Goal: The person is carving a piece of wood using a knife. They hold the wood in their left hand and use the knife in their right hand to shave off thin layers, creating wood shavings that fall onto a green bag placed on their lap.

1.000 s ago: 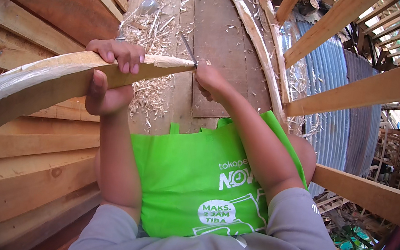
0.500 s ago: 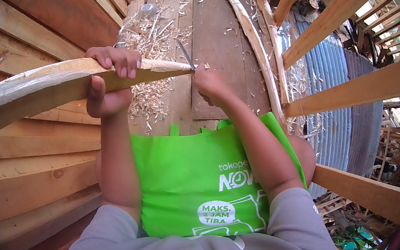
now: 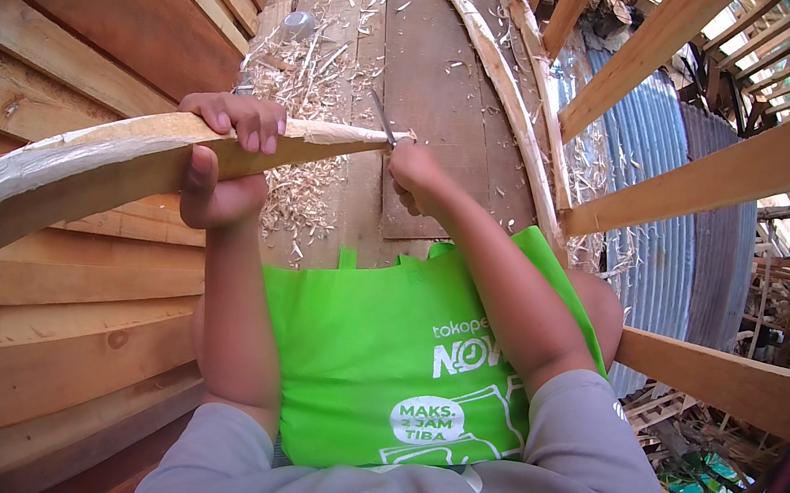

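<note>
A long curved piece of pale wood (image 3: 99, 143) reaches in from the left edge and narrows to a thin tip near the middle. My left hand (image 3: 229, 157) is wrapped round it, fingers over the top and thumb below. By the tip, my right hand (image 3: 413, 173) is closed on a knife, its handle hidden in the fist. The narrow knife blade (image 3: 383, 117) points up and away, crossing the wood close to its end. Over my lap lies a green cloth bag (image 3: 362, 342) with white print.
Wood shavings (image 3: 306, 85) litter the plank floor (image 3: 428, 71), with a small clear cup (image 3: 297, 26) among them. Two long peeled poles (image 3: 499, 66) lie beyond my right hand. A plank wall (image 3: 62, 277) stands close on the left; wooden rails (image 3: 703, 177) and corrugated sheets (image 3: 656, 161) are on the right.
Both hands and the wood have shifted slightly to the right. The knife has moved a little right and down with my right hand, still at the wood's tip.
</note>
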The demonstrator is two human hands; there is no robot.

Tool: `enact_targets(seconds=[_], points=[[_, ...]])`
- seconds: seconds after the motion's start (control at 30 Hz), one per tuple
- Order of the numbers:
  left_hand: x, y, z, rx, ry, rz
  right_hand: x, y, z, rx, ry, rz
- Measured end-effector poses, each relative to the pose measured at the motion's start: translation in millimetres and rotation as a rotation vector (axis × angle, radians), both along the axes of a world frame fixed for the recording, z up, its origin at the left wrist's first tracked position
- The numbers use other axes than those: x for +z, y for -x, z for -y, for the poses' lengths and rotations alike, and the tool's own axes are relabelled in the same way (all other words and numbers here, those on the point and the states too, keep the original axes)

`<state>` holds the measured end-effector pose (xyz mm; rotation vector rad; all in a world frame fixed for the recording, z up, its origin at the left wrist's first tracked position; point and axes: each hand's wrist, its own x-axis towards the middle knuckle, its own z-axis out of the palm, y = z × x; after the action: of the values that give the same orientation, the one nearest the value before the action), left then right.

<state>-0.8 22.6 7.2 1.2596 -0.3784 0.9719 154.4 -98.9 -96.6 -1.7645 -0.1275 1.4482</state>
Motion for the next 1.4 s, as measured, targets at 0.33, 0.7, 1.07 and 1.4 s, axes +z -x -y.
enact_targets(seconds=[0.33, 0.7, 1.07, 1.4], points=[[-6, 6, -3, 0.080, 0.047, 0.014, 53, 39, -8, -0.019, -0.035, -0.043], [0, 2, 2, 0.047, 0.032, -0.011, 19, 6, 2, -0.019, -0.086, -0.081], [0, 3, 1, 0.074, 0.023, -0.016, 32, 4, 6, 0.102, -0.186, 0.010], [-1, 5, -1, 0.089, 0.013, -0.021, 43, 15, 3, 0.163, -0.137, 0.187]])
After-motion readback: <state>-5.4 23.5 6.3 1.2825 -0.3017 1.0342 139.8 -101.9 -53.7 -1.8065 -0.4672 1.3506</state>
